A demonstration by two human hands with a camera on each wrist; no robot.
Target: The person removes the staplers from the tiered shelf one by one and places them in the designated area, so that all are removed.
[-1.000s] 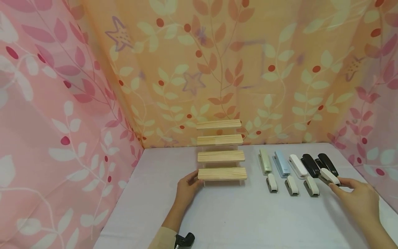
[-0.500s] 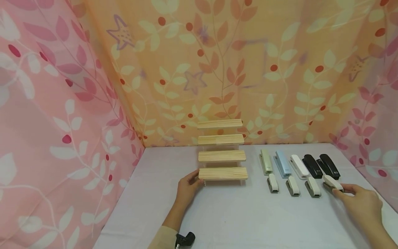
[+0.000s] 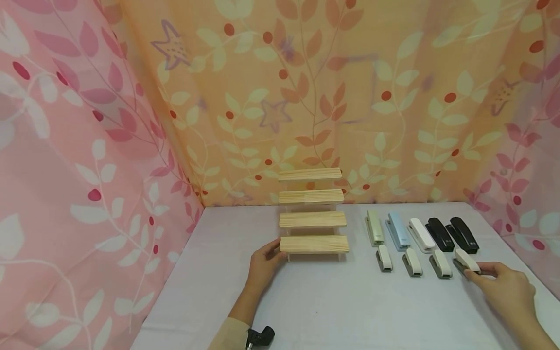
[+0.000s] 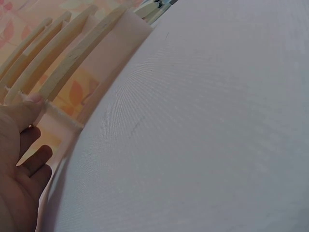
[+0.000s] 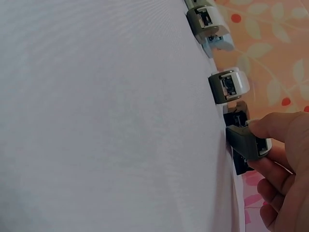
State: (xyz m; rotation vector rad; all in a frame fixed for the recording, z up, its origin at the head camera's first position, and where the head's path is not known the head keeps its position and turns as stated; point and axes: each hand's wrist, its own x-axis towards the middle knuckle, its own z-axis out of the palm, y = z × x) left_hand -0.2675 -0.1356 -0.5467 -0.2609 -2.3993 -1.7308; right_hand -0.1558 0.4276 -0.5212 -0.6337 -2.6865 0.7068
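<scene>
My right hand (image 3: pixel 509 289) pinches a small white-and-grey stapler (image 3: pixel 466 260) between thumb and fingers, at the right end of the front row. In the right wrist view this stapler (image 5: pixel 247 142) appears tilted, its lower side at the cloth. Several similar small white staplers, one of them a nearby stapler (image 3: pixel 440 264), stand to its left. At the table's middle, my left hand (image 3: pixel 264 265) holds the left end of a stepped wooden shelf (image 3: pixel 313 244) at its lowest board. The left wrist view has the thumb on that board (image 4: pixel 72 67), with the other fingers loosely bent below.
Behind the small staplers stands a row of larger ones: a green stapler (image 3: pixel 374 228), a blue stapler (image 3: pixel 397 232), a white stapler (image 3: pixel 421 235) and two black staplers (image 3: pixel 463 235). A white cloth (image 3: pixel 350 306) covers the table. Patterned curtains (image 3: pixel 245 97) enclose the back and sides.
My right hand has brought the small stapler back toward me, away from the black staplers, to the end of the front row. My left hand stays at the shelf.
</scene>
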